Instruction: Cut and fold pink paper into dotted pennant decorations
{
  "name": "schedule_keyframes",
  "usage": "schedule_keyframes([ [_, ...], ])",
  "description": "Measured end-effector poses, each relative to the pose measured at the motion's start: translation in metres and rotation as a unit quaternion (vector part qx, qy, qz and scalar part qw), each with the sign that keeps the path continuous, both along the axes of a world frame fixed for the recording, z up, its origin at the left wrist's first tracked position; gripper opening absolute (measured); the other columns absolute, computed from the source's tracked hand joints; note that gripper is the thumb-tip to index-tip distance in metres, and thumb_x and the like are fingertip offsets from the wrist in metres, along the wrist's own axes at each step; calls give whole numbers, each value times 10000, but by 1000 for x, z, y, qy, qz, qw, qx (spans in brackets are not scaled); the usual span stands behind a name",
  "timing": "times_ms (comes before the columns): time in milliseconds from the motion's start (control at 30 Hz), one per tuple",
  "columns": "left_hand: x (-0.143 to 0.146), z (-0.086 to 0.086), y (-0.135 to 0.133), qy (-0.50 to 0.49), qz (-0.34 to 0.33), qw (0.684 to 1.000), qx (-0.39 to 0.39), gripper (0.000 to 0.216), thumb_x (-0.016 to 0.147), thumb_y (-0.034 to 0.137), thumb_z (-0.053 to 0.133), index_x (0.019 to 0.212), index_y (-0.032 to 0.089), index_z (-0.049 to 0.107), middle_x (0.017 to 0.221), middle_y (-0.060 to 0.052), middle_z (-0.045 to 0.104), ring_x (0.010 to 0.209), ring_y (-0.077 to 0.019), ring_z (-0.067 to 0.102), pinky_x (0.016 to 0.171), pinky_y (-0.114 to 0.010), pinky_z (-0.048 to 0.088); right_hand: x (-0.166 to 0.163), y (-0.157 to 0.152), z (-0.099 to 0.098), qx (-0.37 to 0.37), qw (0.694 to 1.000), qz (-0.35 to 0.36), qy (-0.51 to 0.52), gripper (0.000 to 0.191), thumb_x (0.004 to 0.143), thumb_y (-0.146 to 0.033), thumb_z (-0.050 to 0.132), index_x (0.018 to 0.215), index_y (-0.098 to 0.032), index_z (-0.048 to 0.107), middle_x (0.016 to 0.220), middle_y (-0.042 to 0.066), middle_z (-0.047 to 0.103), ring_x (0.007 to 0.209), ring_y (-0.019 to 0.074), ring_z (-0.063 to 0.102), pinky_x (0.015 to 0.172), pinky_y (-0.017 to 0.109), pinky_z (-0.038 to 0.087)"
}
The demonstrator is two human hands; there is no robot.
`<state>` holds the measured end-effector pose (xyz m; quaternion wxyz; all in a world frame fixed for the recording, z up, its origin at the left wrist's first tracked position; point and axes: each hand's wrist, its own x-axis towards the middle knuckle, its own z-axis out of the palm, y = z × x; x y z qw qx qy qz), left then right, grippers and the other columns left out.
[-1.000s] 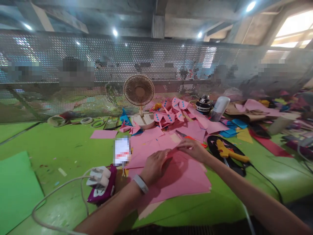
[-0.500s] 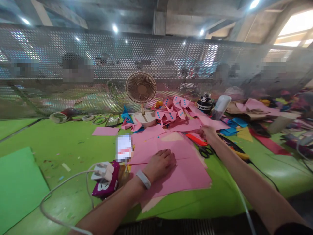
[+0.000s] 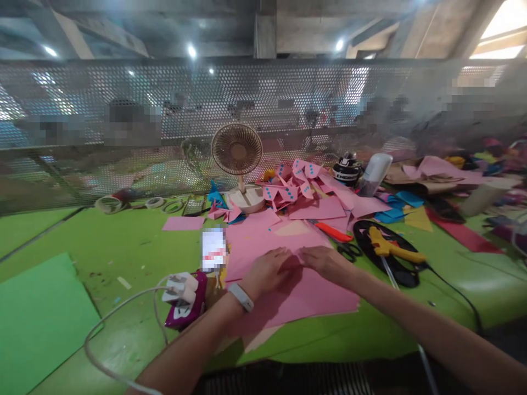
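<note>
My left hand, with a pale band on its wrist, lies palm down on a stack of pink paper sheets, its fingers stretched forward. From the right, my right hand rests on the same sheets, fingers extended toward the left hand. The fingertips of both hands come close together over a shaded patch of pink; whether a small piece lies beneath them I cannot tell. Beyond the hands are a red-handled cutter and black-handled scissors. A yellow glue gun lies on a black tray beside my right forearm.
Folded pink paper shapes are heaped beside a small fan. A phone and a purple power strip with white plugs lie left. A green sheet covers the left side. A perforated metal screen stands behind.
My right hand has come back from the far pink papers near the cutter to the sheets beside my left hand. The glue gun and tray are now uncovered. My left hand stays on the sheets.
</note>
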<state>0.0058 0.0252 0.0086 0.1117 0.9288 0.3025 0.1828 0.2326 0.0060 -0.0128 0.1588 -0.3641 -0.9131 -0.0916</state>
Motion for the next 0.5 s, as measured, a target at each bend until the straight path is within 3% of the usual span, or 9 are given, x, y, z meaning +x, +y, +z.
schedule_keyframes([
  [133,-6,17,0,58,2,998,-11,145,874,237,501,972,200,601,970,-35,666,910,-195,615,809,-330,492,3,-1,12,26,997,-28,-66,218,853,-22,446,968,-107,611,946,123,656,856,215,618,770,343,496],
  [267,-5,20,-1,92,17,996,2,227,902,181,443,1031,209,627,995,-39,680,932,-204,616,808,-338,484,17,-1,12,12,997,-52,-63,204,863,-22,412,874,-117,592,828,84,617,755,192,574,708,311,468],
  [500,-3,24,-8,71,-9,997,-27,276,941,316,406,1109,271,621,1084,-1,672,992,-183,608,877,-336,474,34,-12,5,1,998,-45,-40,224,923,-107,367,949,-121,590,878,99,613,824,197,555,775,324,424],
])
